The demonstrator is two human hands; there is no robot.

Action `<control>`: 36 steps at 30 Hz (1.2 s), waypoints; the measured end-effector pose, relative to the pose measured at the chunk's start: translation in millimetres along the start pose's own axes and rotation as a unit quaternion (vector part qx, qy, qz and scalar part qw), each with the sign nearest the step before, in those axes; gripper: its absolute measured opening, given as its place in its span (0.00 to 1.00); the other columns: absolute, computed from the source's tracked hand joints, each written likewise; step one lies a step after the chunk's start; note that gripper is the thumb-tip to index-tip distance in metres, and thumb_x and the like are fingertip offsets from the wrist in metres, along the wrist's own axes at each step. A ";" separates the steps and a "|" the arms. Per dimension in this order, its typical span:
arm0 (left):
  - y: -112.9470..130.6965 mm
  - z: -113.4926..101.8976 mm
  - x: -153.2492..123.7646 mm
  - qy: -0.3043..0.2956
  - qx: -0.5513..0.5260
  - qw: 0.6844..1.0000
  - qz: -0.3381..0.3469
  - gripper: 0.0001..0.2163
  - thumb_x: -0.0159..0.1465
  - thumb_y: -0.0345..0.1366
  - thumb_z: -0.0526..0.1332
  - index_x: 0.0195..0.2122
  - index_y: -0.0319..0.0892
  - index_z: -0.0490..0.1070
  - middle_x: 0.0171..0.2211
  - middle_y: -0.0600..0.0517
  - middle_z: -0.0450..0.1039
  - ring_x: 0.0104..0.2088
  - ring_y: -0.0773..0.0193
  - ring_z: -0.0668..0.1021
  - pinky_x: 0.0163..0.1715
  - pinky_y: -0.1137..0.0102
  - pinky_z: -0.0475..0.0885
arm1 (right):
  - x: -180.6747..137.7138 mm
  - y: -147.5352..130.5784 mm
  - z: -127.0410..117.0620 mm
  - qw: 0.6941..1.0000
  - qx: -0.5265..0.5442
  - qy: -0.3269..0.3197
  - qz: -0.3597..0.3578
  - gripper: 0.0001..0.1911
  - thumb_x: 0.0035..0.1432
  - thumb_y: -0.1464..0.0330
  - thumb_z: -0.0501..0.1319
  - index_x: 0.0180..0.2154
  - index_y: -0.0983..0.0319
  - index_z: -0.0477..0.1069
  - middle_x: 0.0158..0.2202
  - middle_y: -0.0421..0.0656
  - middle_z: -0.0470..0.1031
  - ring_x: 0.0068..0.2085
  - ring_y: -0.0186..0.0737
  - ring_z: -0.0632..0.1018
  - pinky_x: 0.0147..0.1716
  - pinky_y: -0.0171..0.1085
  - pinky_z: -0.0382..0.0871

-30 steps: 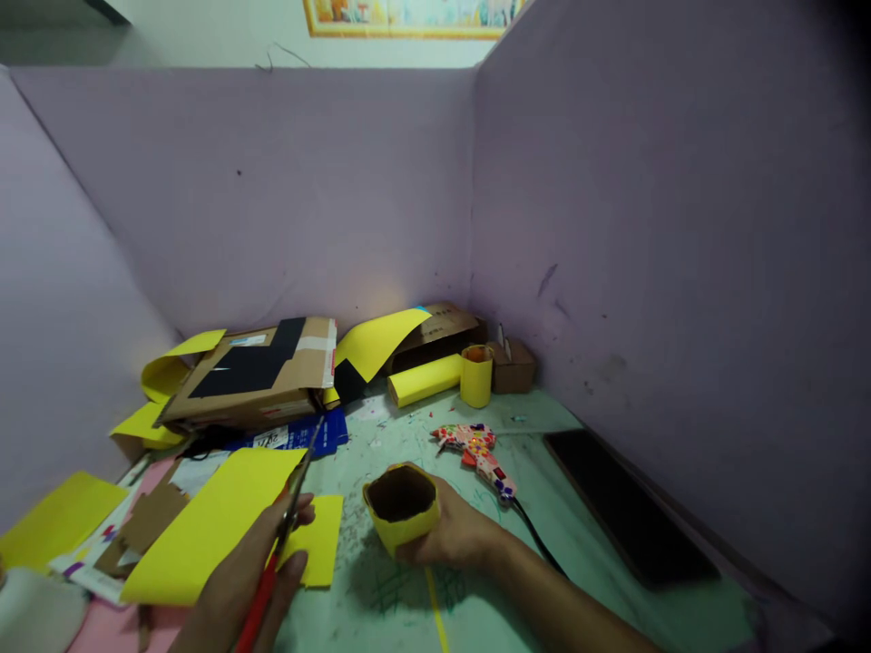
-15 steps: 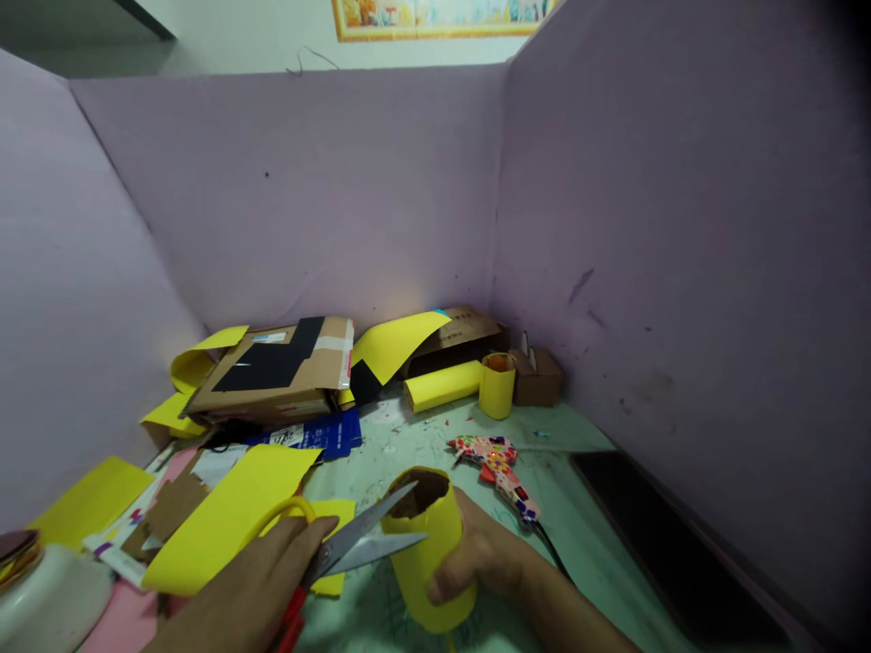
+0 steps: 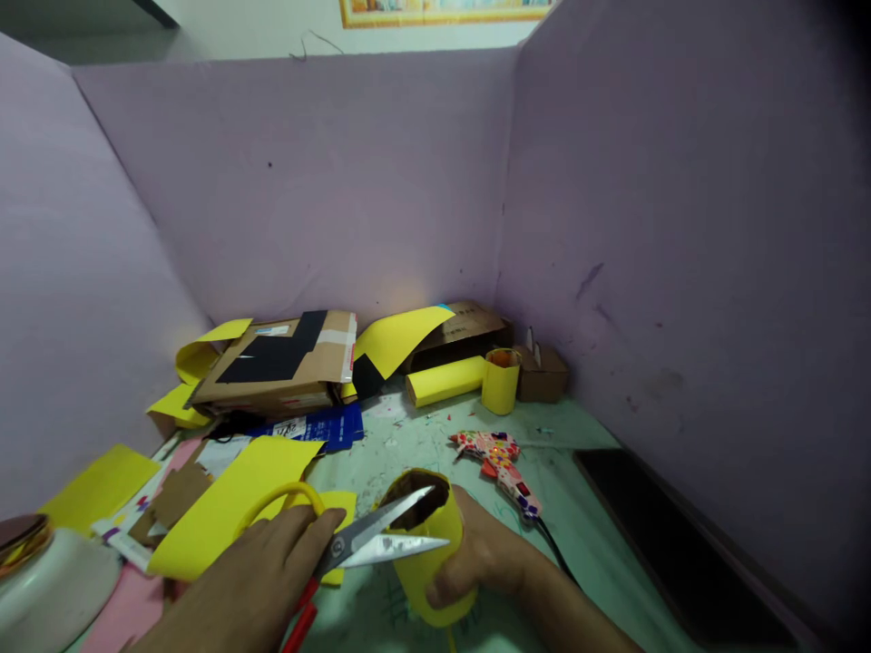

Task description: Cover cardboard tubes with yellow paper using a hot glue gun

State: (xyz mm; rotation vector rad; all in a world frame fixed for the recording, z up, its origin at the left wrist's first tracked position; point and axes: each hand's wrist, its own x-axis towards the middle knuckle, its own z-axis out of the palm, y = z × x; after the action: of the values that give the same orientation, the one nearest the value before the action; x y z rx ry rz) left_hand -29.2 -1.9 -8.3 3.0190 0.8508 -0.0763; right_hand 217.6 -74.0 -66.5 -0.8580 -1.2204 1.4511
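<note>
My left hand point(image 3: 276, 562) is closed around scissors point(image 3: 371, 537) with a yellow upper handle loop and a red lower one. Their blades are spread, pointing right across the upper part of a yellow paper-covered tube point(image 3: 435, 571). That tube stands slightly tilted near the front of the table, its brown inside showing at the top. Wrapped round its right side, my right hand point(image 3: 480, 553) has the thumb in front; the other fingers are hidden behind. Whether a blade touches the rim, I cannot tell. Yellow paper point(image 3: 224, 517) lies behind the left hand.
A floral glue gun point(image 3: 500, 467) with a black cord lies beyond my right hand. Farther back are a short yellow tube point(image 3: 501, 385), a long yellow roll point(image 3: 445, 381) and cardboard boxes point(image 3: 292, 358). A black slab point(image 3: 673, 544) is at right, a white jar point(image 3: 61, 580) at left.
The scissors have shifted slightly right and their blades reach farther across the tube's top. My right hand keeps its hold on the tube. The whole view has tilted a little.
</note>
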 end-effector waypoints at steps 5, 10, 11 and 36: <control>-6.2 4.7 0.0 0.003 0.008 1.000 0.012 0.27 0.58 0.25 0.52 0.59 0.50 0.60 0.50 0.48 0.72 0.46 0.57 0.77 0.46 0.66 0.72 | -0.1 0.7 -0.7 1.000 -0.002 0.001 -0.004 0.33 0.24 0.70 0.73 0.40 0.65 0.73 0.33 0.41 0.73 0.34 0.39 0.71 0.33 0.36 0.66; -11.2 8.3 -1.8 0.065 0.078 0.993 0.064 0.27 0.59 0.26 0.51 0.60 0.49 0.56 0.47 0.48 0.74 0.43 0.60 0.78 0.40 0.71 0.73 | -0.6 -1.9 -0.6 1.000 -0.008 0.010 -0.007 0.33 0.25 0.70 0.73 0.41 0.64 0.73 0.34 0.41 0.73 0.34 0.40 0.72 0.33 0.37 0.66; -12.3 8.4 -2.5 0.087 0.093 0.989 0.081 0.26 0.59 0.27 0.52 0.60 0.49 0.55 0.46 0.49 0.74 0.42 0.61 0.79 0.39 0.72 0.73 | -0.8 -1.2 -1.0 1.000 -0.009 0.007 -0.012 0.33 0.26 0.70 0.73 0.42 0.63 0.73 0.34 0.41 0.74 0.35 0.40 0.72 0.33 0.37 0.66; -27.7 36.7 -7.1 0.096 -0.030 0.995 0.018 0.22 0.56 0.29 0.54 0.52 0.51 0.67 0.38 0.55 0.77 0.34 0.64 0.78 0.36 0.76 0.74 | -2.9 -1.9 3.7 0.998 -0.010 0.052 -0.034 0.31 0.27 0.76 0.69 0.41 0.61 0.74 0.33 0.39 0.74 0.31 0.37 0.71 0.32 0.35 0.67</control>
State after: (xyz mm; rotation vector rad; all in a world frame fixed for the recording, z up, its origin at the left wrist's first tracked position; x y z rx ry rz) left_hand -51.4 17.3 -44.4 3.0187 0.7921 0.2393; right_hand 215.3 -77.8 -64.0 -0.8867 -1.1759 1.3266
